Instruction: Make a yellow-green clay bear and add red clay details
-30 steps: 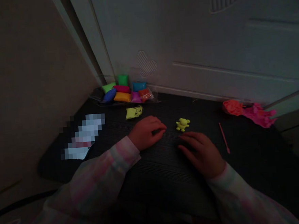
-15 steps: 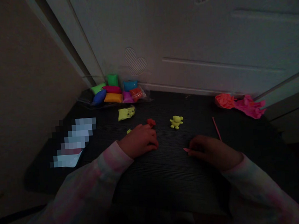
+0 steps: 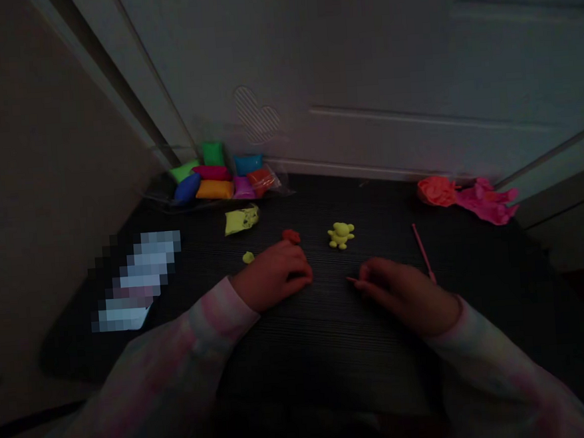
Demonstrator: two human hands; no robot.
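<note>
A small yellow clay bear (image 3: 341,235) lies on the dark table, apart from both hands. My right hand (image 3: 407,294) pinches a thin pink modelling tool (image 3: 352,279), its pointed tip facing left. Fingers curled and thumb close to the index tip, my left hand (image 3: 276,277) rests low over the table; whatever is between those fingertips is hidden. Just beyond its knuckles sits a red lump of clay (image 3: 291,236). A little yellow clay piece (image 3: 248,257) is near the back of that hand.
Along the back wall lies a clear bag of coloured clay packets (image 3: 214,190). An opened yellow packet (image 3: 241,220) is in front of it. At left is a phone (image 3: 136,283), its screen blurred out. Another pink stick (image 3: 423,250) and crumpled pink-orange material (image 3: 470,196) are at right.
My right hand has picked up the pink tool and closed around it. My left hand has drawn back toward me, uncovering the red lump and small yellow piece. The view has shifted.
</note>
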